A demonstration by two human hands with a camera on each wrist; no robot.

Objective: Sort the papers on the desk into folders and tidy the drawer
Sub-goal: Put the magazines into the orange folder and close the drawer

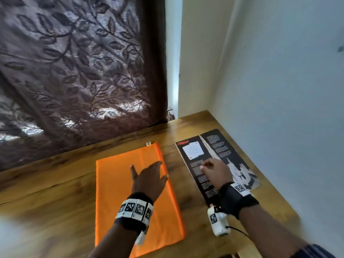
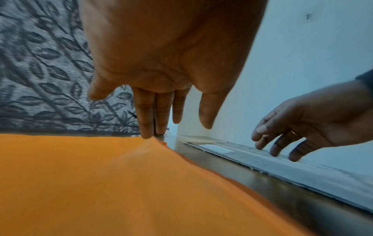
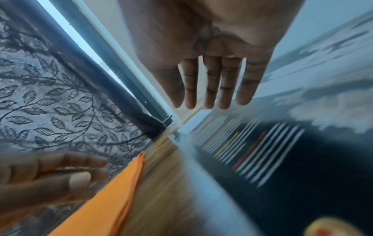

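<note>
Lying flat on the desk (image 1: 55,192), orange folder (image 1: 115,183) and black printed paper (image 1: 217,144) sit under two relaxed, empty hands.

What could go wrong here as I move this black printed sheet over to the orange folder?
1. The printed sheet lies flat on the desk, and the right hand has only straight fingers over it, so it may slide or crease rather than lift.
2. The orange folder looks closed, with the left hand spread open above it; it may shift when opened one-handed.
</note>
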